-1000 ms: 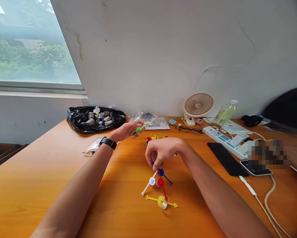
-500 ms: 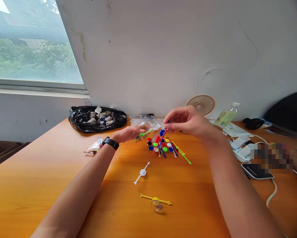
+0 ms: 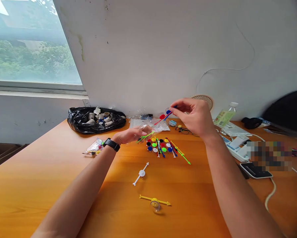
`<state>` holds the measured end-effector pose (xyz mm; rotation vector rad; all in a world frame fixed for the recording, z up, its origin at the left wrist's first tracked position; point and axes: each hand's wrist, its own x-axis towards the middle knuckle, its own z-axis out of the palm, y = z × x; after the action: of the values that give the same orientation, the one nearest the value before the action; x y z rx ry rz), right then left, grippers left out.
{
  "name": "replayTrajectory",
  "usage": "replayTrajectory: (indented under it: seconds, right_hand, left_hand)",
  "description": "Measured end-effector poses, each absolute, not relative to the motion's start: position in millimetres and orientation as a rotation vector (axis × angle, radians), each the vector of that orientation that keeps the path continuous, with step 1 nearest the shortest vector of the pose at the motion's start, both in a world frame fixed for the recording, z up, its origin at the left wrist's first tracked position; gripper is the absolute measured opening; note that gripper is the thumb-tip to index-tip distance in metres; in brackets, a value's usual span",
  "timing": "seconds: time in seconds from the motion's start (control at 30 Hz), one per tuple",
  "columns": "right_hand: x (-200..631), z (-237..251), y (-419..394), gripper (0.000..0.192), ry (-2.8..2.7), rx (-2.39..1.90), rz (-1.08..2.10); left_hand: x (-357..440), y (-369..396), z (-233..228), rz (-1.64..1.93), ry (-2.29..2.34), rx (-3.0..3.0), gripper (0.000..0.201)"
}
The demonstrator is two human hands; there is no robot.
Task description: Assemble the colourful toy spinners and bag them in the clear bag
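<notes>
- Nearest on the wooden table (image 3: 51, 185), a yellow arrow stick (image 3: 154, 200) lies flat with a clear disc on its middle; just beyond it lies a white arrow stick (image 3: 141, 173) through a white disc.
- Farther, a heap of pieces (image 3: 163, 147) spreads out: small round plastic discs in red, blue, yellow, green, black and white, with thin arrow-tipped sticks.
- Left of the heap, the left hand (image 3: 131, 135) lies palm up, fingers loosely curled on a green stick (image 3: 145, 136) and a clear plastic bag (image 3: 156, 125); a black watch (image 3: 111, 144) bands the wrist.
- Above the heap, the right hand (image 3: 194, 115) is raised, thumb and fingers pinching a blue stick (image 3: 170, 110) and a red stick (image 3: 160, 119), each with a disc, pointing down-left toward the bag.
- Far left sits a glossy black bag (image 3: 96, 119) of small rolls; far right stand a round fan (image 3: 205, 99) and a bottle (image 3: 225, 115) with a green label, its writing too small to read.
</notes>
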<state>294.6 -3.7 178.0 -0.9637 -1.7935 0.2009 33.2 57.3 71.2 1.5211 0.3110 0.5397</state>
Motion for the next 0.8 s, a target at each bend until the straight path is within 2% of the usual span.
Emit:
replayTrajectory:
  seconds: [0.23, 0.57, 0.8]
  right_hand:
    - [288.6, 184.8, -13.0, 0.015, -1.799, -0.963, 0.077]
    - [260.6, 173.6, -17.6, 0.014, -1.956, -0.923, 0.342]
    - [263.1, 170.4, -13.9, 0.012, -1.965, -0.979, 0.381]
  left_hand:
    - [33.6, 58.2, 71.3, 0.562, 0.379, 1.513, 0.052]
    - [41.7, 55.5, 72.4, 0.686, 0.406, 1.408, 0.05]
    - [45.2, 50.8, 82.6, 0.641, 0.353, 1.492, 0.047]
